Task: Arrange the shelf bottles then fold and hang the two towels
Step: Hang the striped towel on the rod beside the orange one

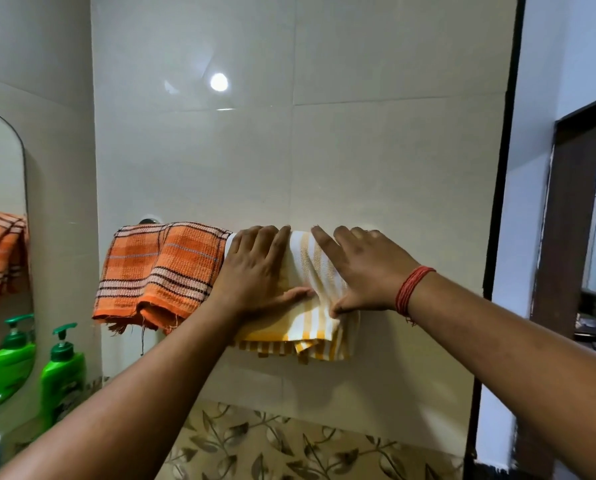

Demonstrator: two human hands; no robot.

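Where both hang folded on the wall: orange checked towel point(158, 275) left; yellow striped towel point(310, 306) right, pressed under flat, straight-fingered left hand point(255, 271) and right hand point(365, 268).

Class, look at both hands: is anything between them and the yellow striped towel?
Nothing visible. The left hand and right hand both lie flat on the yellow striped towel; the orange checked towel hangs beside it.
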